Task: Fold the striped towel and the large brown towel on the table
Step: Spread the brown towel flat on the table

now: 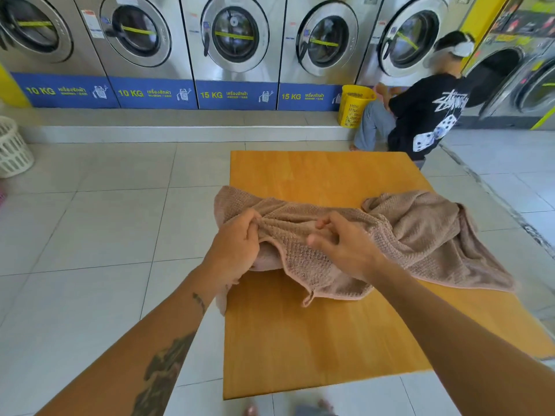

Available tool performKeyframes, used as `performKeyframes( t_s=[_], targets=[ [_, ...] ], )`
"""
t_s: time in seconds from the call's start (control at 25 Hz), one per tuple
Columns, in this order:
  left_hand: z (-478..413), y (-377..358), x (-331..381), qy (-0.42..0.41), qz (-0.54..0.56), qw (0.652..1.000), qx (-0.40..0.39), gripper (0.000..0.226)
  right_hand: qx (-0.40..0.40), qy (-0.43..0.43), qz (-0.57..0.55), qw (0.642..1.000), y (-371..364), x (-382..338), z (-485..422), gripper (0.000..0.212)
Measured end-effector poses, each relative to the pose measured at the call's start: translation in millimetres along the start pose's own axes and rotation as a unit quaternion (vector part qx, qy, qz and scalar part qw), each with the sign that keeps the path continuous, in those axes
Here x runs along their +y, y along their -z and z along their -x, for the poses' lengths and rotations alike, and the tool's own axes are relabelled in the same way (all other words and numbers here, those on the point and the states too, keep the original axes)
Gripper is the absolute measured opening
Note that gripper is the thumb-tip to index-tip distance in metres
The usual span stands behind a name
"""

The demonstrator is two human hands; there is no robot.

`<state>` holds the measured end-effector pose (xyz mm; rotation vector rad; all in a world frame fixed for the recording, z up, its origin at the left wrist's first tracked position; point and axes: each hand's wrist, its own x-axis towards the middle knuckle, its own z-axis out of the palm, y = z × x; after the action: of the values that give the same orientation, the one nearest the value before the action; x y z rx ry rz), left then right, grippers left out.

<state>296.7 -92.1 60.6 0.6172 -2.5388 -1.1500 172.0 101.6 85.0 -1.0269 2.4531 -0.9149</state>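
Left hand (pixel 237 244) pinches the brown towel (pixel 420 235) edge; right hand (pixel 345 244) fingers spread, touching it; towel crumpled on bench (pixel 300 340).

Left hand (pixel 234 250) covers part of the towel (pixel 420 235); its fingertips are buried in folds. Right hand (pixel 339 244) motion-blurred, grip unclear. Table (pixel 300 340) right corner cut by frame edge.

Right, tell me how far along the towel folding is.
Nothing looks finished: no folded towel shows on the wooden table. In hand: the large brown waffle-weave towel lies bunched, the left hand pinching an edge, the right hand with fingers spread on the cloth. Left: folding it, plus the striped towel, which is out of view.
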Motion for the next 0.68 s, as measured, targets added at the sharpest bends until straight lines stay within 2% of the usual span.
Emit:
performKeyframes(
  t_s=[0.08, 0.12, 0.24, 0.32, 0.4, 0.44, 0.48, 0.56, 0.6, 0.64, 0.68],
  targets=[
    [2.0, 4.5, 11.4, -0.007, 0.010, 0.999, -0.031, 0.009, -0.057, 0.017, 0.118, 0.991, -1.0, 0.5, 6.1, 0.045],
    [4.7, 4.9, 13.7, -0.001, 0.005, 0.998, -0.066, 0.008, -0.047, 0.013, 0.184, 0.982, -3.6, 5.4, 7.9, 0.047],
    [22.0, -1.2, 20.2, -0.015, -0.097, 0.978, -0.186, 0.054, 0.067, -0.071, 0.301, 0.949, 1.0, 16.3, 11.8, 0.053],
    [30.0, -7.3, 25.8, -0.027, -0.151, 0.970, -0.188, 0.061, 0.101, -0.107, 0.254, 0.956, 6.9, 16.0, 19.5, 0.043],
    [34.7, -12.7, 33.1, -0.044, -0.159, 0.976, -0.145, 0.047, 0.088, -0.106, 0.144, 0.980, 3.9, 16.5, 35.6, 0.024],
    [37.3, -15.0, 37.3, -0.052, -0.160, 0.978, -0.123, 0.035, 0.044, -0.090, 0.095, 0.990, -2.1, 16.3, 47.6, 0.021],
    [40.2, -17.7, 45.0, -0.053, -0.164, 0.980, -0.104, 0.023, -0.023, -0.068, 0.057, 0.996, -10.4, 17.2, 60.8, 0.027],
    [48.9, -28.7, 68.8, -0.048, -0.179, 0.980, -0.065, 0.018, -0.146, -0.053, 0.020, 0.988, -30.4, 23.9, 80.4, 0.067],
    [55.4, -34.7, 80.6, -0.036, -0.189, 0.980, -0.056, 0.023, -0.147, -0.058, 0.024, 0.987, -41.9, 26.0, 86.5, 0.084],
    [61.1, -40.1, 88.3, -0.025, -0.192, 0.980, -0.051, 0.026, -0.107, -0.074, 0.021, 0.991, -55.4, 30.1, 87.9, 0.088],
    [67.1, -45.5, 95.3, -0.009, -0.196, 0.979, -0.048, 0.028, -0.038, -0.093, -0.014, 0.995, -61.5, 30.6, 88.7, 0.075]
  ],
)
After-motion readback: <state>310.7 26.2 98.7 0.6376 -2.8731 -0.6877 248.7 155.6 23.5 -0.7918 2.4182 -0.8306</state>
